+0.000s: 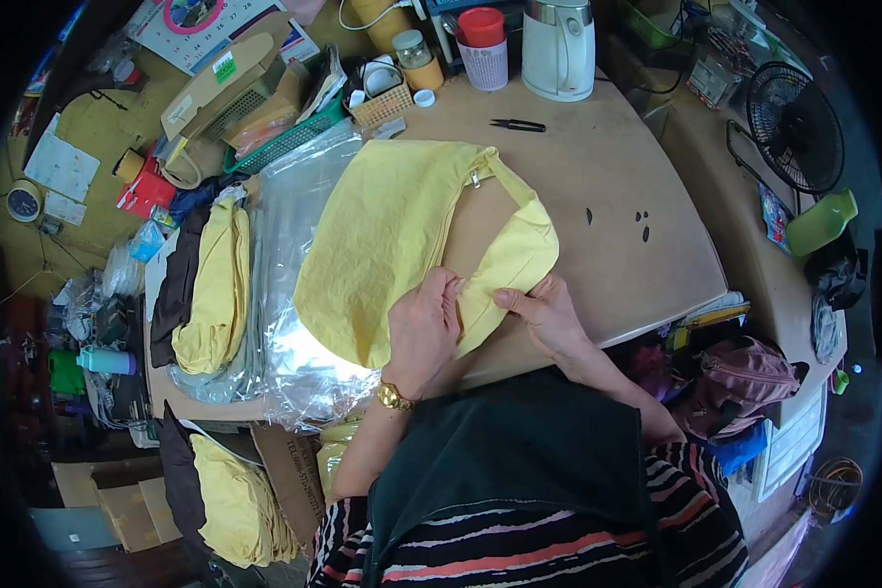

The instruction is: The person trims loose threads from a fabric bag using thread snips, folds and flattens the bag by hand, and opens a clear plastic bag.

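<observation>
A yellow cloth bag (pixel 377 235) lies flat on the brown table, its wide strap curving round to the right. A small metal zipper pull shows near the strap's upper end. My left hand (pixel 424 328), with a gold watch on the wrist, is closed on the strap close to the bag's body. To its right, my right hand (pixel 549 312) pinches the same strap, thumb on top. Whatever lies under my fingers is hidden. Clear plastic sleeves (pixel 309 323) are stacked just left of the bag, partly beneath it.
Folded yellow and dark cloth pieces (pixel 213 289) lie at the table's left. Black thread snips (pixel 517 125) rest toward the back, near a white kettle (pixel 559 49). A green basket (pixel 289 132) stands at the back left; a black fan (pixel 794 127) is at right.
</observation>
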Tool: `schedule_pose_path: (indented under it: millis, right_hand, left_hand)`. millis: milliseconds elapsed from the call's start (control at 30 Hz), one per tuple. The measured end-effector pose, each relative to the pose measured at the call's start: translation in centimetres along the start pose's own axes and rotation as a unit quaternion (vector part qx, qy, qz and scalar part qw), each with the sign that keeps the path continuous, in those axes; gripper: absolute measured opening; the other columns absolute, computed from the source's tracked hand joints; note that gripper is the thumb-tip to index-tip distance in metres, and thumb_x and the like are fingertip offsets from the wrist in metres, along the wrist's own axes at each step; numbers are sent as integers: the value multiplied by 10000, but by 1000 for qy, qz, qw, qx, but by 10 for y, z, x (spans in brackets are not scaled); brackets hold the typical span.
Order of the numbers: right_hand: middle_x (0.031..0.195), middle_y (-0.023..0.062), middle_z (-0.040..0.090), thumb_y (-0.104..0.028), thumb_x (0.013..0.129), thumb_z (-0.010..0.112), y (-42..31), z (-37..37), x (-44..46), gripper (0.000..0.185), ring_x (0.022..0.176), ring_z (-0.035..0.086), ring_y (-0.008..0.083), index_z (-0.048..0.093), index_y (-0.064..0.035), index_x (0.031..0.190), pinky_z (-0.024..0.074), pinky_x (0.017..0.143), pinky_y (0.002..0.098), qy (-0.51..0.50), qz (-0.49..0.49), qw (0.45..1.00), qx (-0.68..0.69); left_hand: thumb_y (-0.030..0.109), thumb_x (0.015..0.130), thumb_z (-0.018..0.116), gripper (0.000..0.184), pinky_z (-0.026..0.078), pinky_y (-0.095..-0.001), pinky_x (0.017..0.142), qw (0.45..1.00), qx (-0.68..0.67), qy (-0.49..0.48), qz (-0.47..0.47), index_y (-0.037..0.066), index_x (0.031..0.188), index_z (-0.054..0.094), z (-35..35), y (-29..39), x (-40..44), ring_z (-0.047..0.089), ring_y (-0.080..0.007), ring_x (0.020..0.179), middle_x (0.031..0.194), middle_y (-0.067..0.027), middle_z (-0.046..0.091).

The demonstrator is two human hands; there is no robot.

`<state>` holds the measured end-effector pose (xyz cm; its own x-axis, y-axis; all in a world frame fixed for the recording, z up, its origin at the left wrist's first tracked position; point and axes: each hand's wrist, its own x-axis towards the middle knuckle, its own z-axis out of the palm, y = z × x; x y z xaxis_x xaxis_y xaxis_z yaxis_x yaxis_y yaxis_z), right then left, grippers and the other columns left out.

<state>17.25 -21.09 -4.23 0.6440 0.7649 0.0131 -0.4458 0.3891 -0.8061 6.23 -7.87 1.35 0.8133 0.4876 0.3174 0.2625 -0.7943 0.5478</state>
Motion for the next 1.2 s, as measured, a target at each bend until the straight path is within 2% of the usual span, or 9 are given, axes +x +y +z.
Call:
schedule_pose_path:
  millis: [133,233,333,433,700,900,1000,1067,1200]
  right_hand:
    - [1050,80,681,-55,858,721,5,-15,3,333,903,633,129,594,12,1158,518,795,266,17,-4,1000,-25]
    - [926,67,687,-119,828,754,-26,-38,8,256,830,610,87,636,-10,1027,490,708,241,-361,236,821,-375]
    - [746,46,654,-251,794,774,-88,22,-11,251,705,602,119,635,-43,819,464,649,274,-265,129,850,-437]
    - [632,48,601,-335,786,754,-76,39,29,334,644,598,218,585,-69,673,466,665,361,-80,-471,636,-606]
    - [618,103,573,-290,832,715,-84,16,73,289,634,593,299,606,-68,682,457,649,425,-239,-311,616,-683]
    - [557,127,527,-209,839,720,-80,-6,67,302,513,518,328,557,-49,641,417,535,426,-48,-297,660,-689]
    - [550,121,512,-177,838,718,-67,6,59,318,505,503,319,527,-48,620,403,526,413,-25,-341,667,-662]
    - [550,116,506,-176,842,713,-63,17,52,318,505,504,315,523,-50,622,402,526,407,-70,-359,661,-655]
    - [557,97,503,-194,842,712,-60,33,38,314,507,508,304,518,-58,635,399,534,389,-171,-373,664,-625]
  left_hand:
    - [164,965,559,167,431,-375,523,996,-78,-29,-25,32,870,594,-12,-6,4,539,-293,525,619,-147,548]
    - [161,950,585,149,424,-357,522,997,-58,-46,-10,29,880,593,-27,-10,7,527,-281,522,622,-147,539]
    - [165,937,608,144,421,-349,518,993,-24,-113,13,32,885,594,-40,-8,10,512,-273,508,615,-148,530]
    - [173,902,654,152,423,-349,523,984,-108,-121,74,39,940,594,-38,-3,13,541,-270,533,630,-142,554]
    - [270,731,803,485,290,-507,1062,973,64,-216,49,77,1129,605,-59,-73,-22,637,-265,868,827,-94,673]
    - [156,740,772,278,342,-464,964,917,224,330,20,73,972,643,-80,-94,-13,600,-276,875,788,-86,631]
    - [194,866,699,228,483,-313,677,975,-194,4,-112,-5,962,644,-45,-69,-48,623,-201,749,828,-101,657]
    - [387,967,591,491,472,-282,878,845,-487,-174,-139,-12,1253,566,-11,-51,-50,604,-137,998,1146,-106,658]
    - [370,999,515,493,524,-358,950,465,-845,73,-252,8,1329,455,18,-42,-16,601,-201,1125,1265,-118,585]
